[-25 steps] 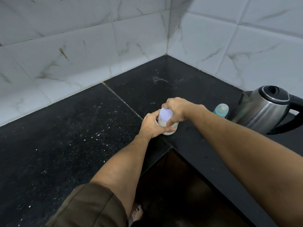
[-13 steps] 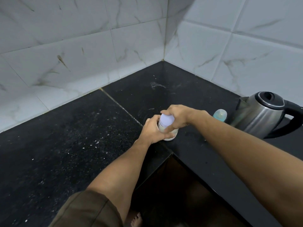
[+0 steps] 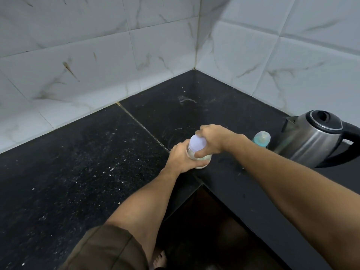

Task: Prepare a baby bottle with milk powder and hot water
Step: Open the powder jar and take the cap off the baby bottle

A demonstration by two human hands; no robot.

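Head cam: your left hand [image 3: 182, 157] is wrapped around the small jar [image 3: 206, 158], which stands on the black counter [image 3: 97, 162] near its inner corner. Your right hand [image 3: 212, 138] grips its white lid [image 3: 197, 143]. The baby bottle [image 3: 262, 139] sits just beside the kettle [image 3: 311, 137], off to the right.

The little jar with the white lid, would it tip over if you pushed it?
Probably not easily: the jar looks short and wide, and the left hand grips it. It likely feels stiff and light, with only pale powder low inside.
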